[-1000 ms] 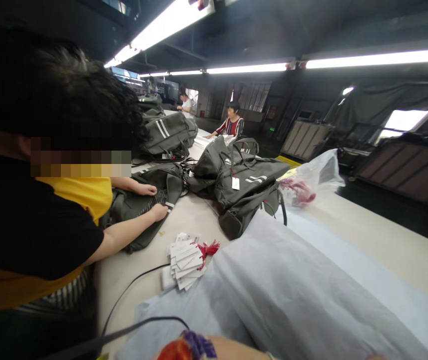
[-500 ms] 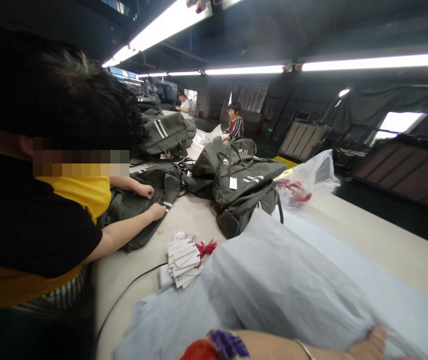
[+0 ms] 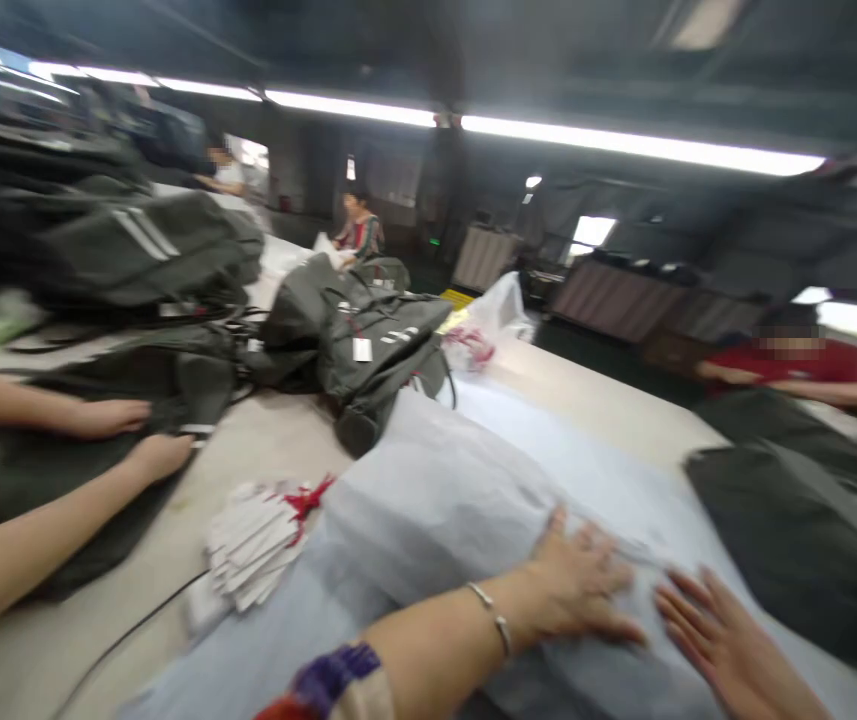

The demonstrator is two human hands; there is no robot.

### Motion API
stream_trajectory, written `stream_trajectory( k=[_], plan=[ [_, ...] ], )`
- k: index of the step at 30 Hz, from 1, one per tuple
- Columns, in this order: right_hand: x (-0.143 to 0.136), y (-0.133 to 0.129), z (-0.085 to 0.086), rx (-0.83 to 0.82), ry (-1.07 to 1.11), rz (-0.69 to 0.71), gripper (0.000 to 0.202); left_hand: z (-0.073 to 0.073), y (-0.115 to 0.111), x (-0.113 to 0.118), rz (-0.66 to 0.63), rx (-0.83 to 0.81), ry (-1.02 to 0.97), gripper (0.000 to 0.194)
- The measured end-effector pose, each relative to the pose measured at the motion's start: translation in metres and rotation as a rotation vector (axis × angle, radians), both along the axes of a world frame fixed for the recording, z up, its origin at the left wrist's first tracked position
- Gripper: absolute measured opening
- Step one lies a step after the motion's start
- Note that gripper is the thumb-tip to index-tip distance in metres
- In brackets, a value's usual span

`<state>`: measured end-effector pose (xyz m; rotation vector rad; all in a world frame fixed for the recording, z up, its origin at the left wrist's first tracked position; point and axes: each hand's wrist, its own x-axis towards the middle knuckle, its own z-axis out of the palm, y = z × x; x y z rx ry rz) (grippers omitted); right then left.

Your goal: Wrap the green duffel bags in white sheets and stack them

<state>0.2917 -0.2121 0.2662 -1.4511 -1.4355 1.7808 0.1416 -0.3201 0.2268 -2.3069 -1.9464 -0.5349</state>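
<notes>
Pale, thin wrapping sheets (image 3: 390,520) lie in a loose, wrinkled layer over the table in front of me. My left hand (image 3: 574,575), with a bracelet at the wrist, rests on the sheets, its fingers spread and pointing away to the right. Just right of it, my right hand (image 3: 717,630) is flat with fingers stretched out, at the sheets' surface. Neither hand grips anything. Left of the sheets is a fanned stack of white hang tags (image 3: 252,550) with red strings (image 3: 308,500).
Dark grey-green bags (image 3: 368,350) stand beyond the sheets, more (image 3: 150,245) piled at left. A co-worker's hands (image 3: 162,455) press on a bag at left. Dark bags (image 3: 795,510) lie at right before a person in red (image 3: 818,365). A clear plastic bag (image 3: 499,315) sits behind.
The view has swung to the right. My right hand has come into sight, and my left hand shows more fully on the sheets. The person in red and dark bags at right now appear.
</notes>
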Motion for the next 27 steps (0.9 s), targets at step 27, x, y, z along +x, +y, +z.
stream_trajectory(
  k=[27],
  plan=[
    [0.151, -0.017, 0.022, 0.722, 0.038, -0.541, 0.061, 0.014, 0.045, 0.009, -0.074, -0.072, -0.051, 0.053]
  ],
)
